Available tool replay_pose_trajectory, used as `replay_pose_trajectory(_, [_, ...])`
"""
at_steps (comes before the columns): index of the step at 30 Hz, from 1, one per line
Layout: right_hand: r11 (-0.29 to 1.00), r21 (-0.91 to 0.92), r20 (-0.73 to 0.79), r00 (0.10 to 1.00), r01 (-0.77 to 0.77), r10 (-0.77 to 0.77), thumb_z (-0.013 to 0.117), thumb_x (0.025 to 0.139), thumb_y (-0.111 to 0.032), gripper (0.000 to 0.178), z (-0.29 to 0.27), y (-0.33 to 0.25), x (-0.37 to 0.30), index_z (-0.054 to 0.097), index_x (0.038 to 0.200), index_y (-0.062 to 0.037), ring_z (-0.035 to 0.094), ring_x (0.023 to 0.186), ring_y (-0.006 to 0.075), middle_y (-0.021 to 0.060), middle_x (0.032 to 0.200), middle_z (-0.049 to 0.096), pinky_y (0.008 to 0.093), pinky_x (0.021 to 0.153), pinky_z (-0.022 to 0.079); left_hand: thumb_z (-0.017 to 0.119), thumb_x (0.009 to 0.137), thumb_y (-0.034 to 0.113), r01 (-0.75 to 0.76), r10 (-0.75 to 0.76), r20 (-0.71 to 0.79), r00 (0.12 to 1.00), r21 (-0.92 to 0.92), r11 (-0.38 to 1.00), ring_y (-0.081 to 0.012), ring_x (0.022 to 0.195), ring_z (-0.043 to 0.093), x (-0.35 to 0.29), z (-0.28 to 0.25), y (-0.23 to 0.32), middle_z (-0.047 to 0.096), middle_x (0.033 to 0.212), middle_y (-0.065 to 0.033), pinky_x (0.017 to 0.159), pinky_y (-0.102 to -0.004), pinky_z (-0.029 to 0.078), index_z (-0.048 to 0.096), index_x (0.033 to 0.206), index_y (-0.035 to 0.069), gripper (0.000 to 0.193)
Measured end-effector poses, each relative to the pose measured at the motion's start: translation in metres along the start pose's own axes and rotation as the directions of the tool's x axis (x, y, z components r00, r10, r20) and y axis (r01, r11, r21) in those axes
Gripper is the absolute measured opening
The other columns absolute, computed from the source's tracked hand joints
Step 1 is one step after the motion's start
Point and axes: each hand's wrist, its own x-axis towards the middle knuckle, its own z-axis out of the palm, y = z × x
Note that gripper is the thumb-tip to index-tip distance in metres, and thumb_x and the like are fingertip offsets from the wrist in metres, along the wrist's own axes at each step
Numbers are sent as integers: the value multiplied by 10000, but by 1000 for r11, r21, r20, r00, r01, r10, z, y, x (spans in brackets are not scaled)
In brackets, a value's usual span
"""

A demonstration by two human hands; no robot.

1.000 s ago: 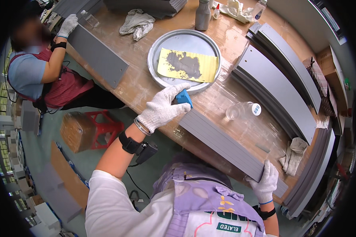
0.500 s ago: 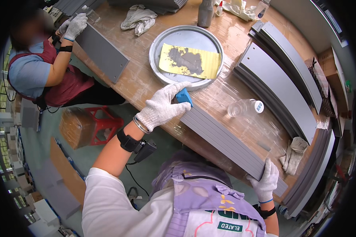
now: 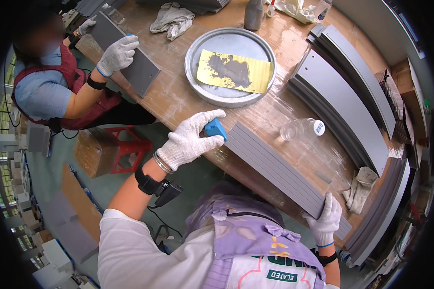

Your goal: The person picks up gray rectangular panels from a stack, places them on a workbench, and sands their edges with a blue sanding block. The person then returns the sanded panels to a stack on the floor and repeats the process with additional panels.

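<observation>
My left hand [image 3: 184, 142], in a white knit glove, pinches a small blue block [image 3: 215, 129] between thumb and fingers. It is at the far-left end of a long grey panel [image 3: 275, 168] with straight lines running along its length, and a small gap shows between block and panel end. The panel lies along the near edge of the table. My right hand [image 3: 324, 222], gloved too, is closed around the panel near its right end. Part of the panel is hidden behind those fingers.
Beyond my left hand stands a round grey lid [image 3: 192, 79] bearing a yellow sheet [image 3: 260, 77] smeared with grey paste. A clear bottle [image 3: 294, 130] lies right of it. Curved grey panels [image 3: 332, 91] fill the right side. At left, a co-worker's gloved hand [image 3: 118, 57] works on another grey board [image 3: 142, 77].
My left hand has pulled the blue block back left and down, off the panel's end. My right hand stays in place. The co-worker's near hand has moved right along their board.
</observation>
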Motion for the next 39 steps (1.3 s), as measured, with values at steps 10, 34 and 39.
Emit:
replay_pose_trajectory(10, [1000,9,2,1000,-24,24,967,518,-277,1111,0,0,0,467,1477,-24,557,1225,408,194,1319,594,504,1062,451,810,882,128,-15,14,-37,999,-19,1000,-121,1093,609,-4,2,-8,637,1234,-62,978,-294,525,558,1458,61,632])
replay_pose_trajectory(34, [981,183,-114,993,58,-37,940,605,-435,1008,-18,7,5,517,1419,-17,602,1209,354,179,1293,616,491,1068,443,684,899,11,-736,696,267,667,90,671,-306,886,690,10,286,76,705,1073,-118,786,-404,581,578,1459,172,593])
replay_pose_trajectory(39, [962,270,-107,994,31,-2,878,698,-465,891,-20,12,3,542,1366,21,593,1188,357,177,1263,617,483,1066,438,700,892,49,-736,689,261,676,201,646,-315,939,689,13,304,71,702,1109,-126,804,-410,577,588,1444,158,574])
